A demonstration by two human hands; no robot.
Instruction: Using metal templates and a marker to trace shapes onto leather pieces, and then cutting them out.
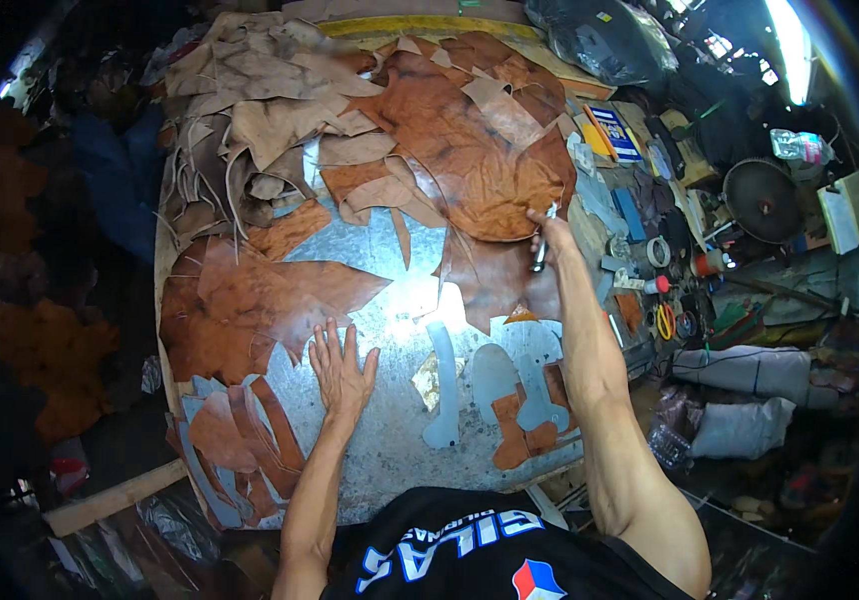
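My left hand lies flat with spread fingers on the grey metal-topped table, its fingertips by the edge of a reddish-brown leather piece. Farther off to the right, my right hand is closed around a slim silver tool with a dark end; its exact kind is unclear. This hand is at the near right edge of a large brown leather hide. Between my arms lie a long grey template, a rounded grey template and cut brown leather pieces.
Tan leather scraps are heaped at the far left. Leather strips and grey templates pile up at the near left. Along the right side are yellow-handled scissors, a tape roll, a round dark fan-like object and a plastic bottle.
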